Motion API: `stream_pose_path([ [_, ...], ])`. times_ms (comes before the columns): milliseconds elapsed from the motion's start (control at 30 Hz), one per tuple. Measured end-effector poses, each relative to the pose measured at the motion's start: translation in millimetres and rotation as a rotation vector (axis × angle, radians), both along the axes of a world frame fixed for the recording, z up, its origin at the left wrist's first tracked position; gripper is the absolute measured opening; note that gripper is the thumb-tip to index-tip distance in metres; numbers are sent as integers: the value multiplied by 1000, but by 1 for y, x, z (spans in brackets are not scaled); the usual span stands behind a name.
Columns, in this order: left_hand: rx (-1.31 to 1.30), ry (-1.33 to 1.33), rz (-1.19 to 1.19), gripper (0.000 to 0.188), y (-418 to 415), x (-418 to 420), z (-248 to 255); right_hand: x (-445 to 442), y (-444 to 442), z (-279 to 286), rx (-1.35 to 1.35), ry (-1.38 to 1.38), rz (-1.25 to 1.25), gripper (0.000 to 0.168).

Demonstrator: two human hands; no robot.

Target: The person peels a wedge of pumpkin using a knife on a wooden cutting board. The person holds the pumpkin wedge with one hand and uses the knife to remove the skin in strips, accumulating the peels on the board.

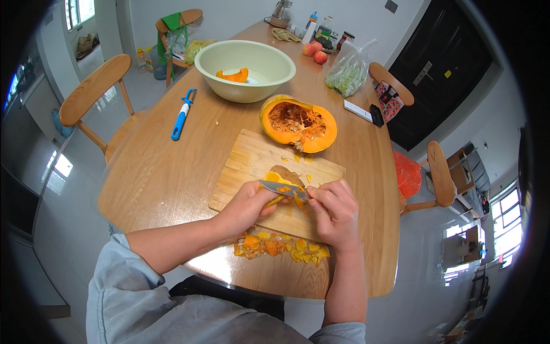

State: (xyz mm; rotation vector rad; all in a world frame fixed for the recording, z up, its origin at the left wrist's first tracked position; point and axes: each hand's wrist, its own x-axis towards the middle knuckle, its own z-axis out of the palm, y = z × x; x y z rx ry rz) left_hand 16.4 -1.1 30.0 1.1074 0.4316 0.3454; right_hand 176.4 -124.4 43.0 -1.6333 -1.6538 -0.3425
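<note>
My left hand (251, 202) grips a pumpkin piece (272, 176) with yellow flesh and brownish rind, held over the wooden cutting board (234, 176). My right hand (337, 210) is closed around a kitchen knife, whose blade (275, 187) lies across the piece with its tip by my left thumb. Orange bits cling to the blade, and a strip of pumpkin hangs below it. At the board's far edge rests a cut pumpkin half (300, 122), its seedy hollow facing me. Peel scraps and seeds (275, 247) are heaped between the board and the table's near edge.
A pale green basin (245, 92) holding a pumpkin wedge (235, 76) stands beyond the board. To its left lies a blue-handled peeler (182, 116). Farther right are apples (314, 51), a plastic bag of greens (349, 75) and a white remote-like object (358, 110). Wooden chairs (96, 92) surround the table.
</note>
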Motion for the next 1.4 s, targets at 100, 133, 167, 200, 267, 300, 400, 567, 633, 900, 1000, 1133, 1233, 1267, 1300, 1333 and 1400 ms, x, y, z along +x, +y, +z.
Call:
stream_pose_path([
  [100, 8, -9, 0, 33, -1, -1, 0, 1, -1, 1, -30, 27, 13, 14],
  [133, 22, -3, -26, 33, 0, -1, -2, 2, -1, 2, -39, 33, 23, 13],
  [167, 37, 3, -52, 33, 4, -1, -6, 3, -1, 3, -47, 39, 34, 13],
  [200, 51, 9, -80, 33, 6, -1, -9, 4, -1, 4, -56, 44, 43, 13],
  [267, 14, -10, -106, 31, 7, -2, -12, 4, -1, 5, -80, 51, 40, 14],
  [300, -4, -20, -118, 30, 8, -2, -13, 4, -1, 5, -91, 54, 40, 14],
  [400, -20, -26, -129, 30, 9, -1, -17, 5, 0, 7, -124, 59, 38, 14],
  [567, -16, -3, -100, 34, 7, 0, -17, -1, 2, 12, -166, 43, -9, 9],
  [633, 4, -8, -89, 35, 4, 2, -15, -3, 0, 13, -176, 29, -55, 7],
  [900, 93, -33, -46, 35, -15, 2, -21, -28, 7, 8, -176, -20, -294, 5],
  [1000, 89, -26, -77, 32, -13, -1, -20, -10, 3, -5, -125, 122, -189, 5],
  [1133, 100, -3, -87, 33, -10, -2, -12, -10, 5, -10, -90, 163, -173, 8],
  [1233, 60, 21, -100, 31, -4, -4, -6, -12, 0, 3, -85, 74, -98, 11],
  [1267, 80, 35, -99, 31, -4, -4, -6, -12, -3, 7, -99, 46, -76, 12],
  [1300, 99, 49, -103, 31, -3, -3, -7, -13, -5, 9, -114, 20, -58, 13],
  [1333, 118, 63, -106, 31, -3, -3, -9, -12, -6, 11, -120, 15, -51, 13],
  [1400, 179, 59, -103, 33, -4, -1, -12, -12, -7, 13, -127, 8, -36, 14],
])
